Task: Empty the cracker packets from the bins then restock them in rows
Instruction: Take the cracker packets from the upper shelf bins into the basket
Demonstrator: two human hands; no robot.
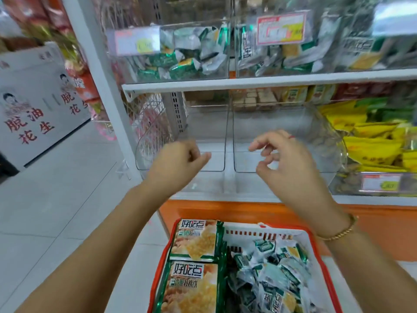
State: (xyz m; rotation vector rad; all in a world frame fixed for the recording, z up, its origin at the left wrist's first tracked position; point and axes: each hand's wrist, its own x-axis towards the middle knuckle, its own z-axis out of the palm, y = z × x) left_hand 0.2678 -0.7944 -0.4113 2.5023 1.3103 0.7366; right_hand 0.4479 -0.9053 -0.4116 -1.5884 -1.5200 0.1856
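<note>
Two clear plastic bins, the left bin (204,132) and the right bin (282,123), stand side by side on the lower shelf with nothing in them. My left hand (178,159) hovers at the left bin's front rim, fingers curled, holding nothing. Over the right bin's front, my right hand (284,159) hangs with loosely curled fingers and holds nothing. Below, a red and white basket (266,231) holds several small cracker packets (270,267) and two large cracker bags (194,240) on its left side.
On the upper shelf (270,81), clear bins (180,53) hold more green and silver packets. Yellow snack bags (372,143) fill the bin to the right. A white post (101,75) and a cardboard box (33,105) stand at the left over tiled floor.
</note>
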